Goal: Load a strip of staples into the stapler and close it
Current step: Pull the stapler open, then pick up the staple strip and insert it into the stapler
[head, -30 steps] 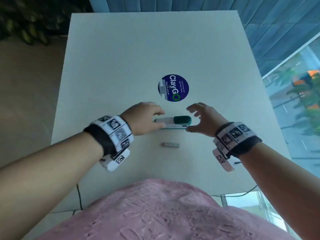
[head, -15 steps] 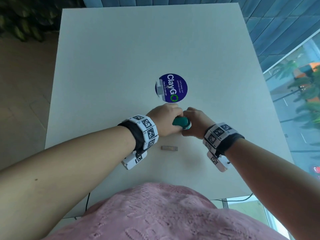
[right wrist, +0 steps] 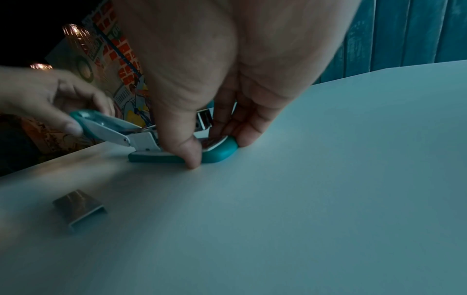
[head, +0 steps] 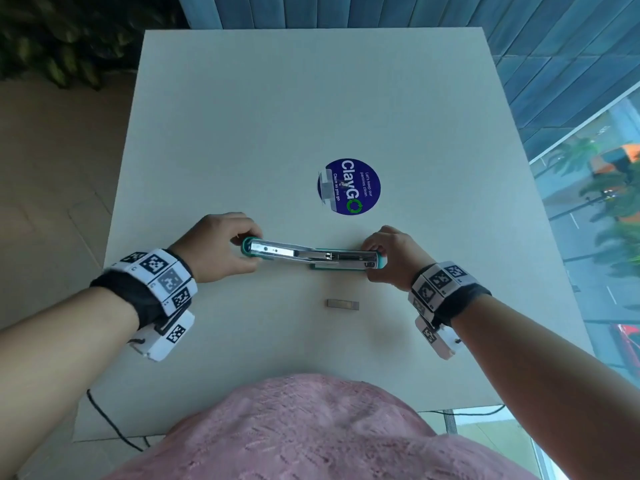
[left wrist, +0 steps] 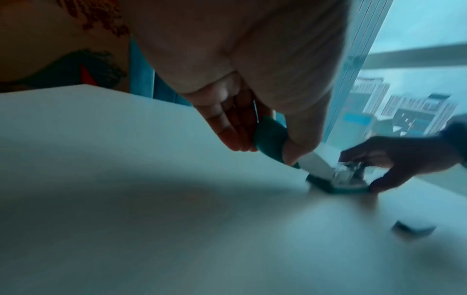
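The teal and white stapler (head: 311, 256) lies swung wide open on the white table (head: 277, 109), its metal channel facing up. My left hand (head: 221, 247) pinches the teal tip of the opened top arm (left wrist: 269, 137) at the left end, held a little above the table. My right hand (head: 391, 256) grips the teal base (right wrist: 217, 152) at the right end, thumb on the near side and fingers on the far side. A short strip of staples (head: 343, 304) lies loose on the table just nearer to me than the stapler, also seen as staples (right wrist: 79, 210) in the right wrist view.
A round blue "ClayGO" sticker (head: 349, 186) is stuck to the table beyond the stapler. A black cable (head: 104, 420) hangs by the table's near left edge. Windows run along the right, a dark plant (head: 69, 39) stands at the far left.
The stapler was closed between both hands; its top arm has swung open to the left with my left hand, while my right hand stays on the base. The staple strip has not moved.
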The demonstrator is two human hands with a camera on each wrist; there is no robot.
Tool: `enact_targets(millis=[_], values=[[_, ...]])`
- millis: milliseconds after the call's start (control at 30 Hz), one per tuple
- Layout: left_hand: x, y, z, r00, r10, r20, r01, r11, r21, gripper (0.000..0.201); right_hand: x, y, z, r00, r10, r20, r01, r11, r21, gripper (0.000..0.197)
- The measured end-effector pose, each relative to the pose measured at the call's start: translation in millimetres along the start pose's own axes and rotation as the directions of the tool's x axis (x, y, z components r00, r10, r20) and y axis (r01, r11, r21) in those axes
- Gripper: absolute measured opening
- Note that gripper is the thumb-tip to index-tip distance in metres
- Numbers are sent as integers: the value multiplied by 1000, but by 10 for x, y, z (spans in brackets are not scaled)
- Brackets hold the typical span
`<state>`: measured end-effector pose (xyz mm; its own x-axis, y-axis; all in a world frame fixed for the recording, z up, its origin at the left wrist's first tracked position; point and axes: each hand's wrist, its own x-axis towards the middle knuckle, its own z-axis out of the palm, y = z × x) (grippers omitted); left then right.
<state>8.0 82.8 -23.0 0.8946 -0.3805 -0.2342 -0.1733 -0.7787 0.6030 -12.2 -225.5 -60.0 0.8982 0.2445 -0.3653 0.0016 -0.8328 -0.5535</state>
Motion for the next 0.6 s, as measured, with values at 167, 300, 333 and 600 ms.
enact_targets(millis=[167,300,333,600], values=[[23,-279,265,998,-63,10,63,998,13,25,-40,12,16,999,-16,-27,17,1000,6,33],[30,-326,329,998,-55,-29,55,998,-15,24,-195,-16,81,982,-21,-188,15,999,-34,40],[30,-333,330,998,-53,-29,53,998,-17,24,-267,-56,110,969,-55,-241,45,998,-49,37],[7,-354,359,998,-50,-49,49,998,-30,24,-653,-291,636,983,-181,-42,173,974,-144,38]])
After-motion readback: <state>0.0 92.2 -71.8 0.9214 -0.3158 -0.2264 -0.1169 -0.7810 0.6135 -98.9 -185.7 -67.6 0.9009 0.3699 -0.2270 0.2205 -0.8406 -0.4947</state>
